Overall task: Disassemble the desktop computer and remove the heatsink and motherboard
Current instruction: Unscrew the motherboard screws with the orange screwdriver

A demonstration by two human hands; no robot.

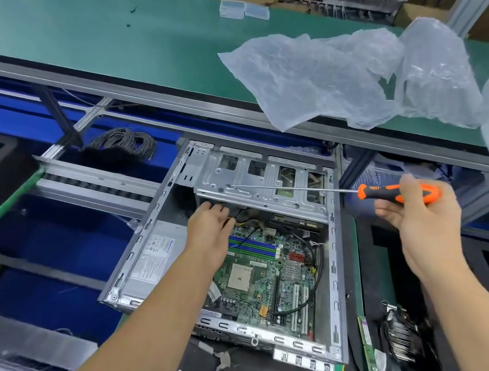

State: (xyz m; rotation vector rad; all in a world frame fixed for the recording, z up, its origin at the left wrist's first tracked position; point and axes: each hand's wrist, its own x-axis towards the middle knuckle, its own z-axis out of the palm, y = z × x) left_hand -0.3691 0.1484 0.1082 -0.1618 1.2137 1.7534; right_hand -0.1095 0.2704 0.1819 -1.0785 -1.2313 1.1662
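Note:
An open desktop case (147, 229) lies flat in front of me. Its green motherboard (266, 279) sits inside with a bare CPU socket (239, 277). My left hand (209, 227) reaches under the metal drive cage (264, 184), its fingers at the bundle of cables there. My right hand (421, 224) grips an orange-handled screwdriver (397, 193); the long shaft points left and its tip rests on the drive cage. A heatsink with fan (400, 334) lies on the black mat to the right of the case, next to a RAM stick (370, 358).
The power supply (155, 257) fills the case's left side. Crumpled plastic bags (340, 80) lie on the green conveyor belt (102, 32) behind. A coil of grey cable (126, 141) rests at the left, above blue bins (58, 234).

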